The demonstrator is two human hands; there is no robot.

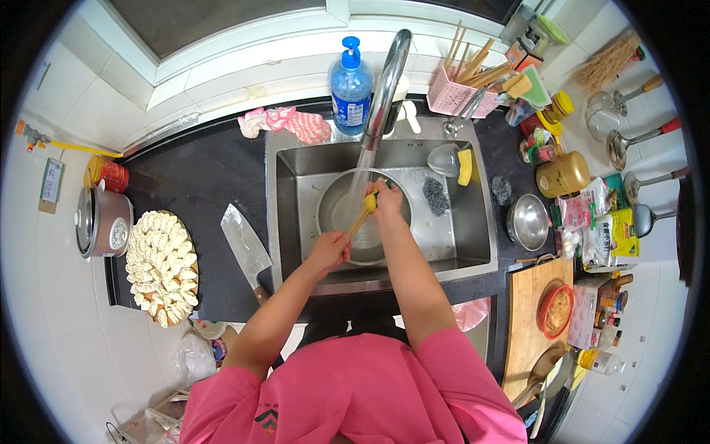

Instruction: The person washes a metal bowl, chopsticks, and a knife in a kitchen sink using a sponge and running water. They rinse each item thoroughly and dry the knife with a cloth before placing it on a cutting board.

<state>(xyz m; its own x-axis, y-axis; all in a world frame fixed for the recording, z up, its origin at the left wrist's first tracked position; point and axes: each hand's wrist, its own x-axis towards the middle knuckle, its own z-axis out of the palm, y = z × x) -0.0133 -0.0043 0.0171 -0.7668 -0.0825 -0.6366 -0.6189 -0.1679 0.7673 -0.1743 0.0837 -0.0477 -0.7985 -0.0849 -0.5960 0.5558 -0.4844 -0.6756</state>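
Note:
My left hand (331, 252) grips the lower end of thin wooden chopsticks (359, 223), held at a slant over the sink. A yellow sponge with a dark green side (371, 202) is pinched in my right hand (389, 198) around their upper end. Below both hands sits a round metal basin (327, 222) inside the stainless steel sink (468, 263). Water runs from the curved chrome faucet (385, 91) into the basin, close to the sponge. How many chopsticks I hold is hard to tell.
A cleaver (244, 244) lies left of the sink, near a tray of dumplings (162, 266). The sink also holds a steel wool scrubber (436, 196) and a clear cup-like container (445, 160) beside another yellow sponge (465, 167). A metal bowl (528, 222) stands at right.

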